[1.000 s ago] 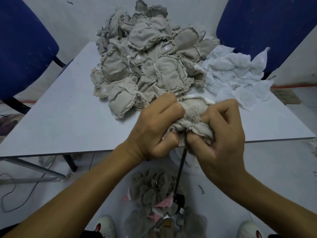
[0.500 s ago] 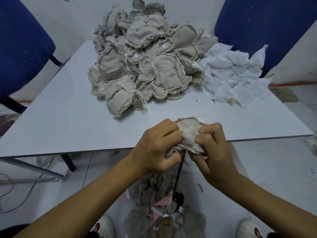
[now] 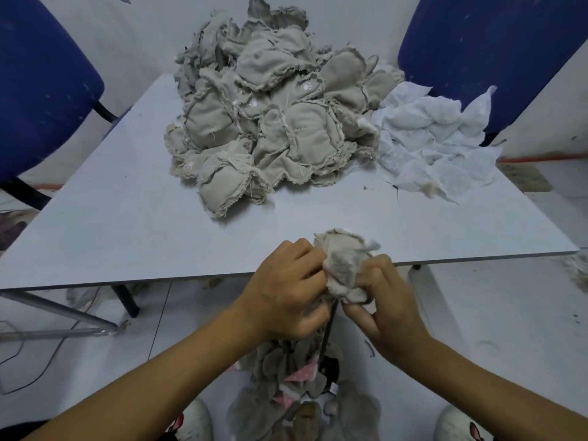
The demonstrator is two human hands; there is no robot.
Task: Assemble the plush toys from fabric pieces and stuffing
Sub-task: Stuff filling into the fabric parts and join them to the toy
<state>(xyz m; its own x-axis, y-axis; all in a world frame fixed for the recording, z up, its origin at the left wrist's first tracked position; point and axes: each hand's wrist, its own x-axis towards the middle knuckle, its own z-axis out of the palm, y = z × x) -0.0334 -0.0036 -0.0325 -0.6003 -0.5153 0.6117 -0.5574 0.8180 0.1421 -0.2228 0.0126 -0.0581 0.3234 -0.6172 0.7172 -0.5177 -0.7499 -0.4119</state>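
So the beige fabric piece (image 3: 345, 267) is sitting right at the near edge of the table (image 3: 121, 224), bunched up between both hands, with a bit of white showing at its top corner. The left hand (image 3: 283, 297) is curling its fingers into the left side of it and the right hand (image 3: 386, 300) is pinching the lower right side, thumb and fingers tight on the cloth. A thin dark rod (image 3: 327, 332) is poking down out of the bottom of the piece, between the two hands; can't tell what's holding it up.

Further back on the table a big heap of beige sewn pieces (image 3: 264, 122) is taking up the middle, frayed edges everywhere, a couple with little pale paw prints. Just beside it on the right, touching it, a pile of white fabric scraps (image 3: 436, 144) is spreading toward the table's far right corner.

Down on the floor, under the hands, more grey-beige pieces (image 3: 286, 358) with pink bits are lying between two white shoes (image 3: 194, 421). Blue chairs (image 3: 41, 84) are standing at either side behind the table.
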